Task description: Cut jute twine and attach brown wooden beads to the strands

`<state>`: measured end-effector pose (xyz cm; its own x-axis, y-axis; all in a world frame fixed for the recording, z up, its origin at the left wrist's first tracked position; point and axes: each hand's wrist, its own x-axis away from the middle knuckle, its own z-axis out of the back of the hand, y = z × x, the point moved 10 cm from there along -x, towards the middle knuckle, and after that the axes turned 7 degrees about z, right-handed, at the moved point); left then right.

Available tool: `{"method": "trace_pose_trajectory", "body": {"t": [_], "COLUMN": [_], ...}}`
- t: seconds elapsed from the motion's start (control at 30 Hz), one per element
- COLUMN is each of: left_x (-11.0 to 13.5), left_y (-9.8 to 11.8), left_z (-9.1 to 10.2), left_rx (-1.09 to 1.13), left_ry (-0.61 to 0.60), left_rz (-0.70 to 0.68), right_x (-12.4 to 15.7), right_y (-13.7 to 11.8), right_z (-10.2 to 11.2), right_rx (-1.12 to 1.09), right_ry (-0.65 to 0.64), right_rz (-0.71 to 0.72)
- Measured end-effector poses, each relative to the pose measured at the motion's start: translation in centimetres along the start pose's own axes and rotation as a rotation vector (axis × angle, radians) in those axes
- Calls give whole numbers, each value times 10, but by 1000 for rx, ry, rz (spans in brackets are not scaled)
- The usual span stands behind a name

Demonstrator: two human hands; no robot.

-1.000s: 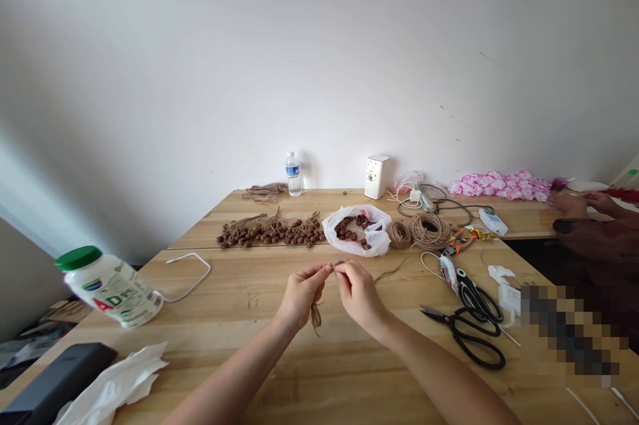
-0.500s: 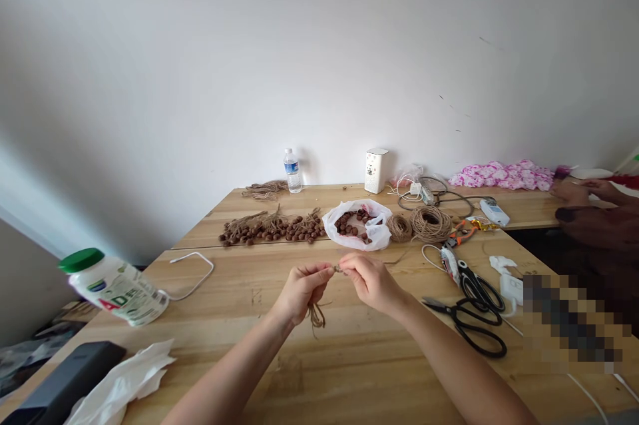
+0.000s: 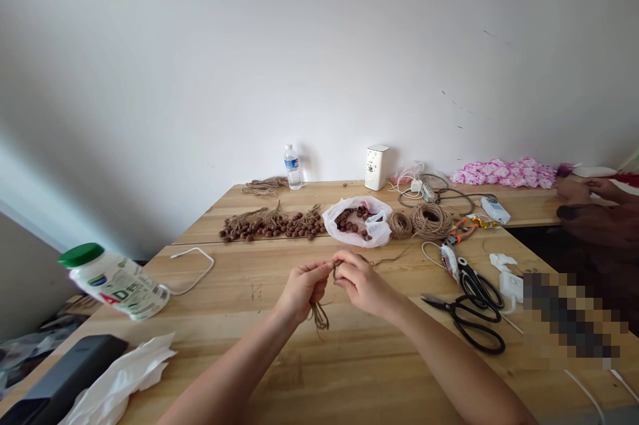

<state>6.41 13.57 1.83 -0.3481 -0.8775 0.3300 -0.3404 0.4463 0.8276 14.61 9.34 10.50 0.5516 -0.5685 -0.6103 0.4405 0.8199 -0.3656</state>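
My left hand [image 3: 303,288] and my right hand [image 3: 360,283] meet over the middle of the wooden table [image 3: 259,338]. Both pinch a short piece of jute twine [image 3: 318,315] between them, and its frayed ends hang below my left fingers. A strand runs from my right hand toward the twine rolls [image 3: 423,221]. Behind my hands lie a white plastic bag of brown beads [image 3: 357,222] and a row of beaded twine pieces [image 3: 272,226].
Black scissors [image 3: 466,328], pliers [image 3: 462,232] and a white adapter [image 3: 508,278] lie to the right. A green-capped white bottle [image 3: 112,280], tissue [image 3: 120,382] and a black box [image 3: 62,378] sit left. A water bottle [image 3: 292,167] stands by the wall. Another person's hands [image 3: 589,192] rest at far right.
My hands have drawn closer together and shifted slightly left, still working the twine. My right fingers have curled over the knot. The view has tipped a little.
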Motion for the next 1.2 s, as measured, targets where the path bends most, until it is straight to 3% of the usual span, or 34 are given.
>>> {"method": "trace_pose_trajectory", "body": {"t": [0.27, 0.53, 0.7, 0.83, 1.1, 1.2], "left_x": [3, 36, 60, 76, 93, 87], "left_y": [21, 45, 56, 61, 53, 46], "left_z": [2, -28, -41, -48, -56, -59], "left_rx": [-241, -718, -826, -877, -1143, -1313], "left_ry": [104, -26, -88, -95, -35, 38], "left_rz": [-286, -685, -977, -1184, -1498, -1512], "right_x": [3, 6, 13, 17, 27, 31], "right_y": [9, 18, 36, 42, 47, 53], "right_z": [2, 19, 1, -13, -28, -32], "right_rx": [-87, -184, -611, -869, -1034, -1046], "right_ry": [-7, 158, 265, 263, 226, 228], "right_rz": [-77, -205, -440, -615, -848, -904]}}
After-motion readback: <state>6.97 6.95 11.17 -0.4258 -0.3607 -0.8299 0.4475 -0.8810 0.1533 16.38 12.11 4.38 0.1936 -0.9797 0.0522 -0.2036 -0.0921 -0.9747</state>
